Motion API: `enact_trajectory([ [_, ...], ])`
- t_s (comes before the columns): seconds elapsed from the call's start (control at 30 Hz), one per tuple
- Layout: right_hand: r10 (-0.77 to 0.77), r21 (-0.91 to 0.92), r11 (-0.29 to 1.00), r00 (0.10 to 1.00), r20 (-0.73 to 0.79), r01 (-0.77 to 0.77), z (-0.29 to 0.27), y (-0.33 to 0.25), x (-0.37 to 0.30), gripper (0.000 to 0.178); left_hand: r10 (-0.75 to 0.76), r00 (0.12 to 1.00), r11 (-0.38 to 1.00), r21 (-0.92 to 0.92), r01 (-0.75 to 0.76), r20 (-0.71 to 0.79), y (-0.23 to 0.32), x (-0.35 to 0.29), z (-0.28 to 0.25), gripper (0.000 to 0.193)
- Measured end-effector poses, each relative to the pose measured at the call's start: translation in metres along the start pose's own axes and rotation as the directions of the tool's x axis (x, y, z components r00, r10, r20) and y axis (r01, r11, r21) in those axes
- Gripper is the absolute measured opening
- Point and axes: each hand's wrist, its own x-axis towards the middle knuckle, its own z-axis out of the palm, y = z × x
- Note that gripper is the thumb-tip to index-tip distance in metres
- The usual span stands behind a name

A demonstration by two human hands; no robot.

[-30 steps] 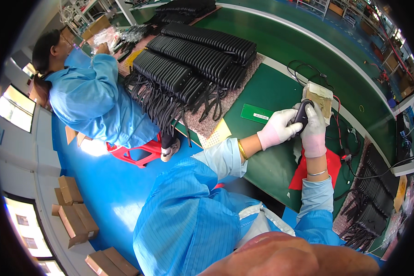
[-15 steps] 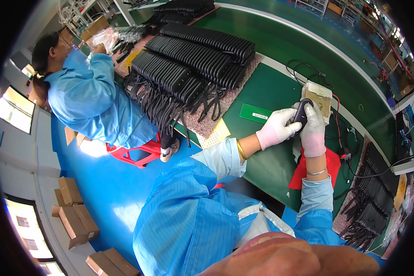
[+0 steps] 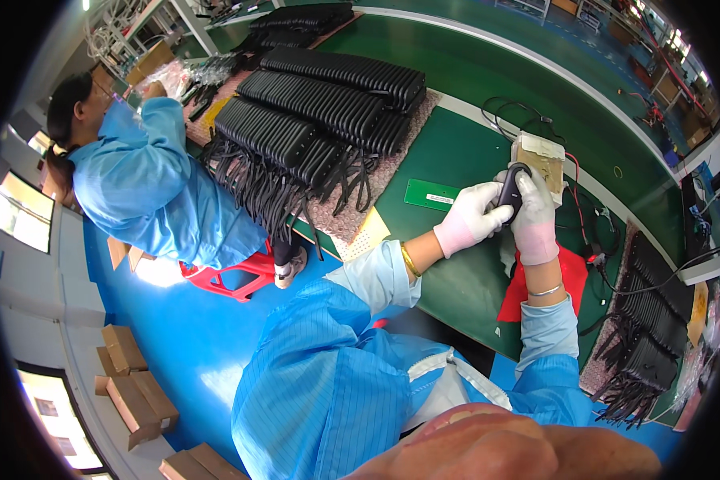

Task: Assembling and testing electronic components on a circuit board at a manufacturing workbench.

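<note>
You are holding a black handheld device [image 3: 510,194] over the green table [image 3: 456,284], near its far edge, with the rounded end tilting toward that edge. Your left hand [image 3: 474,214], in a white glove with a pinkish cuff, is closing on the device's lower left side, thumb and fingers pinching it. Your right hand [image 3: 534,218], gloved alike, is curling round its right side, its fingers shut on the body; how firmly either is pressing, you cannot tell from this view.

Just behind your right hand, a worn white-and-tan box [image 3: 546,160] is sitting against the table's far edge; whether the glove is touching it is not clear. A green board [image 3: 430,194] is lying flat, left of your left hand. A red sheet [image 3: 564,276] is lying partly beneath your right forearm, toward the near edge, and thin cables [image 3: 588,240] are trailing to its right.

Toward the table's left end, rows of black devices [image 3: 320,104] are resting on pink bubble wrap [image 3: 408,148], their straps hanging toward the near edge. More black devices are lying in a second batch [image 3: 648,308] toward the right end. Beyond the left rows, a co-worker [image 3: 132,176] in blue is sitting on a red stool [image 3: 230,282].
</note>
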Motion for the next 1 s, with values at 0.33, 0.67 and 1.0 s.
enact_trajectory([
  [0.33,0.011,0.017,1.0,1.0,0.015,-0.011,-0.0008,0.0003,0.0019,0.029,0.016,1.0,0.999,0.031,-0.016,-0.002,-0.0044,0.0013,-0.001,0.011],
  [0.67,0.014,0.024,1.0,0.999,0.05,-0.015,-0.0035,-0.001,0.0014,0.028,0.001,1.0,1.0,0.018,-0.001,-0.003,-0.0041,0.0013,0.0005,0.016],
  [1.0,0.035,0.084,0.996,0.999,0.028,-0.037,-0.0051,0.0049,0.0044,0.028,-0.004,1.0,1.0,0.03,0.003,0.003,-0.0049,0.0009,-0.0008,0.012],
])
